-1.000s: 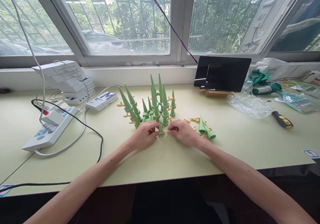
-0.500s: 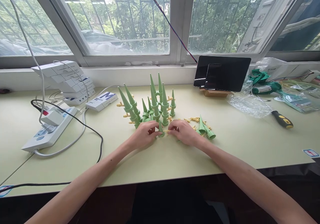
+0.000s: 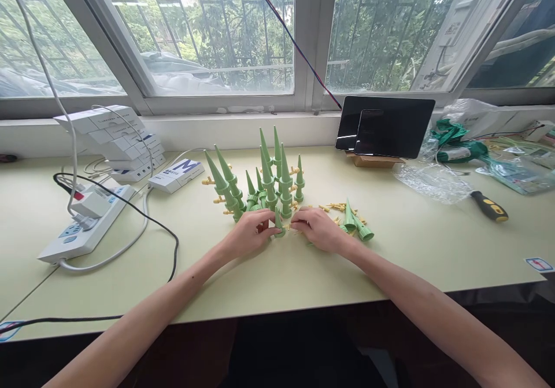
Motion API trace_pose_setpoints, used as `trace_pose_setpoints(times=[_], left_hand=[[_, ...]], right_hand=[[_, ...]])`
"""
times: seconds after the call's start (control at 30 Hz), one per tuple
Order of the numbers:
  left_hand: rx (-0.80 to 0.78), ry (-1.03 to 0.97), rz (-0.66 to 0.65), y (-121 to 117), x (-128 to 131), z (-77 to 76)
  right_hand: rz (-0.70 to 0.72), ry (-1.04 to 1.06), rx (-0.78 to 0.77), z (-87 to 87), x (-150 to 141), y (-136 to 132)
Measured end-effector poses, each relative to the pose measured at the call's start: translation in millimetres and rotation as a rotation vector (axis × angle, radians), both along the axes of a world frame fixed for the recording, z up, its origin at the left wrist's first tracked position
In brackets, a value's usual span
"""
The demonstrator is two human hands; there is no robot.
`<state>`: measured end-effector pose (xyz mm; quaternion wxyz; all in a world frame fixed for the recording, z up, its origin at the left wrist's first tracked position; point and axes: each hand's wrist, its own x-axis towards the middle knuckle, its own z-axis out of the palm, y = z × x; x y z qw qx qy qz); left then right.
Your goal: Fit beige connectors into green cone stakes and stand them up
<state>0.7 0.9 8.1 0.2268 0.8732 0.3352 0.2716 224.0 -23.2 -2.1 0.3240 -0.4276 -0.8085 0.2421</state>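
My left hand [image 3: 255, 230] pinches a small green plastic spike [image 3: 278, 224], which stands point up on the table between my hands. Close on its right, my right hand [image 3: 315, 228] has its fingertips pressed together at a small yellow valve piece [image 3: 287, 226] beside the spike's base; most of that piece is hidden. Behind my hands stand several green spikes [image 3: 269, 180] with yellow valves on their sides, some tall and some short. Loose green cones [image 3: 358, 226] lie just right of my right hand, near a scatter of small yellow pieces [image 3: 340, 207].
A white power strip [image 3: 91, 226] with cables and stacked white boxes [image 3: 117, 139] are at the left. A black tablet [image 3: 390, 128] leans at the back right on a cardboard stand [image 3: 376, 161]. Plastic bags [image 3: 433, 183] and a screwdriver [image 3: 489, 206] lie at the right.
My right hand's fingertips have shifted very slightly at the yellow piece. My left hand and the spike stay nearly still.
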Motion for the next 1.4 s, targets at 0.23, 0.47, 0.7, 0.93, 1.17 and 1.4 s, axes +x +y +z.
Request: trace_pose_setpoints(times=[0.23, 0.47, 0.7, 0.93, 1.17, 1.4], left_hand=[[0.005, 0.023, 0.005, -0.8, 0.4, 1.4], [0.0, 0.026, 0.015, -1.3, 0.3, 0.4], [0.0, 0.017, 0.014, -1.2, 0.4, -0.1], [0.011, 0.002, 0.005, -0.4, 0.7, -0.3], [0.02, -0.004, 0.003, -0.8, 1.2, -0.5], [0.026, -0.003, 0.005, -1.7, 2.0, 1.0]], right_hand=[[-0.01, -0.093, -0.007, 6.3, 3.9, -5.2], [-0.004, -0.107, 0.027, 2.9, 0.8, -4.1], [0.026, -0.126, 0.094, 0.5, -0.7, -2.7], [0.021, -0.155, 0.125, -1.4, -1.3, -1.5], [0.008, -0.122, 0.122, -1.8, -2.4, -1.2], [-0.001, -0.15, 0.161, -1.7, -3.2, -2.1]])
